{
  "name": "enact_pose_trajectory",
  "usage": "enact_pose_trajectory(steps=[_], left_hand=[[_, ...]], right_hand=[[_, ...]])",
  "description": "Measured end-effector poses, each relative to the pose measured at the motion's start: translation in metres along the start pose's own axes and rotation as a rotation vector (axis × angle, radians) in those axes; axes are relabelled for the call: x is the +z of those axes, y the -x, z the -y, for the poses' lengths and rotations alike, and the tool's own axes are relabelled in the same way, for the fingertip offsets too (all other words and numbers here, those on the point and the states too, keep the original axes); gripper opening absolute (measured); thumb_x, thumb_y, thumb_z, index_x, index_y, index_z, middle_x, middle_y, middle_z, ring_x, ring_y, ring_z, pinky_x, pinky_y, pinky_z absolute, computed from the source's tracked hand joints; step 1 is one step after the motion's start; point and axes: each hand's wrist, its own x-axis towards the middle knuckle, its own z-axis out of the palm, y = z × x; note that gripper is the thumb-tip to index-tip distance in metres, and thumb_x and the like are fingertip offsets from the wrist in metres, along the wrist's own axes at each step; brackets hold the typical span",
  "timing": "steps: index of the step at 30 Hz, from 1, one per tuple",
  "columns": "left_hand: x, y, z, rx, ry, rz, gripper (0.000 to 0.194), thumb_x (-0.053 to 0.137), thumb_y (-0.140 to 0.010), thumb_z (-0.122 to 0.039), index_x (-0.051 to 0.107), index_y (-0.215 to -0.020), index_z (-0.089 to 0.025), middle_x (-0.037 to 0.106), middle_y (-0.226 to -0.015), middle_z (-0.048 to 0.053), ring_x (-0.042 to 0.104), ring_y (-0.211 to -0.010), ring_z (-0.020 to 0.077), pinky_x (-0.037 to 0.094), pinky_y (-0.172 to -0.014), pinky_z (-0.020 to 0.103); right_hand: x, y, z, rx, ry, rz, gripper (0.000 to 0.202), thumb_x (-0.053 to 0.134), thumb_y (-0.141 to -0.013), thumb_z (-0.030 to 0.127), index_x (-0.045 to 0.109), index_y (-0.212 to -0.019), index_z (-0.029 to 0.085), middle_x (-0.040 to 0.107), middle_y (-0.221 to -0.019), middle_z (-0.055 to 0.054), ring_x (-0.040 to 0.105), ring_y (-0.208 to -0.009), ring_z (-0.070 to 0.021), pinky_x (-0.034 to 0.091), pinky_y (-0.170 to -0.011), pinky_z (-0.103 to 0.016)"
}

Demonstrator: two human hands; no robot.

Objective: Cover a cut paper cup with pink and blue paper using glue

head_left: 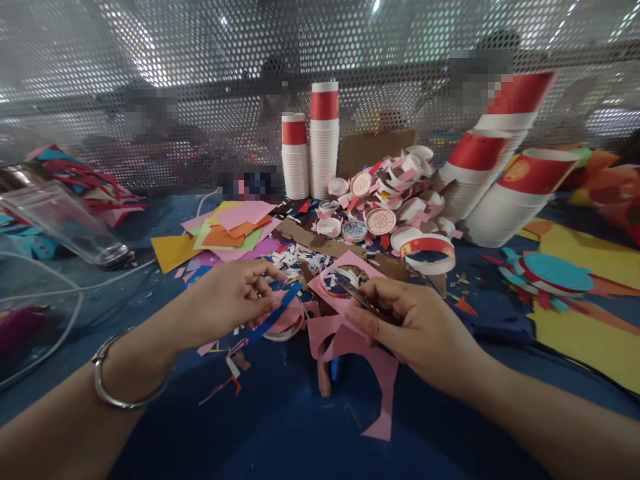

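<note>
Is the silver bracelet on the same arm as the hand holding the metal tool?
No, the silver bracelet is on the left wrist, while the right hand holds the metal tool.

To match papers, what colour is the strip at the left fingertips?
The strip is blue; head view.

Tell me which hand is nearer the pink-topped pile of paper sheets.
Left. The left hand is just in front of the pink-topped pile; the right hand is farther away, off to its right.

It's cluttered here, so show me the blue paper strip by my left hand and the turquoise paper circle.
Blue paper strip (pixel 284 307): head view, its middle.
Turquoise paper circle (pixel 563 273): head view, centre of its top.
</note>
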Motion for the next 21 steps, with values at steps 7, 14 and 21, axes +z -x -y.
enact_pose_trajectory(steps=[7, 14, 21], left_hand=[[0.009, 0.002, -0.001, 0.011, -0.165, -0.016, 0.035, 0.076, -0.076, -0.027, 0.069, -0.110, -0.022, 0.073, -0.081, 0.002, 0.067, -0.063, 0.0160, 0.046, -0.051, 0.022], [0.007, 0.003, -0.006, -0.004, -0.243, -0.006, 0.035, 0.071, -0.078, -0.029, 0.070, -0.113, -0.021, 0.071, -0.084, 0.003, 0.065, -0.066, 0.0169, 0.043, -0.053, 0.025], [0.000, -0.016, -0.008, 0.184, -0.468, 0.057, 0.027, 0.068, -0.083, -0.031, 0.075, -0.106, -0.020, 0.073, -0.097, 0.005, 0.063, -0.084, 0.0195, 0.044, -0.073, 0.030]], right_hand=[[0.001, 0.004, 0.004, -0.011, -0.001, -0.017, 0.023, 0.070, -0.090, 0.040, 0.060, -0.083, 0.020, 0.050, -0.071, 0.003, 0.047, -0.064, -0.0131, 0.039, -0.059, -0.028], [0.001, 0.004, 0.007, -0.042, 0.040, -0.019, 0.021, 0.066, -0.092, 0.039, 0.062, -0.085, 0.019, 0.049, -0.069, 0.004, 0.044, -0.063, -0.0122, 0.036, -0.058, -0.027], [0.002, 0.004, 0.005, -0.046, 0.034, -0.033, 0.022, 0.067, -0.091, 0.041, 0.064, -0.089, 0.019, 0.049, -0.070, 0.004, 0.043, -0.062, -0.0116, 0.034, -0.056, -0.026]])
